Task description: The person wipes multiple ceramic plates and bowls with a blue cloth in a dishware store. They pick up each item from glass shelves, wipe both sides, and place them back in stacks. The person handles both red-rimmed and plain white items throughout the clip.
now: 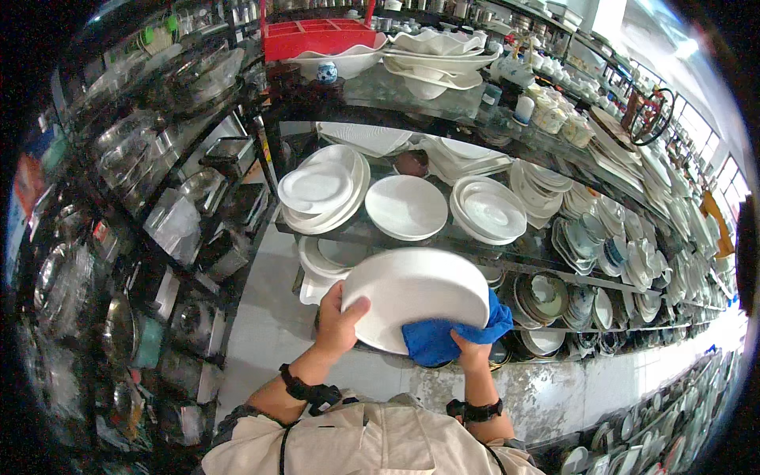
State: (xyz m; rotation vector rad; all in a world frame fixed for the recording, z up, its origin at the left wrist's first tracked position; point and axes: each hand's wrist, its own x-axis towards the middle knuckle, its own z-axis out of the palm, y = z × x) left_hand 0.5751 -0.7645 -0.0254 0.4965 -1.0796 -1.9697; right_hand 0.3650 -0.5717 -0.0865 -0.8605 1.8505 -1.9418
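Note:
A large white round dish (415, 285) with a deep rim is held tilted in front of the shelf. My left hand (341, 320) grips its left edge, thumb on the near face and fingers behind. At its lower right, my right hand (474, 344) holds a blue cloth (433, 341) against the dish, and the cloth wraps around the right edge. Just beyond the dish, on the middle shelf, stand a stack of white oval plates (317, 190), a white round bowl (407, 208) and a stack of white bowls (488, 209).
The top shelf (380, 101) carries wavy white bowls (436, 56), a red divided tray (320, 37) and a small blue-and-white jar (327, 72). Metal and glass ware fills racks at left. Crowded dish shelves run off to the right, with more dishes at lower right.

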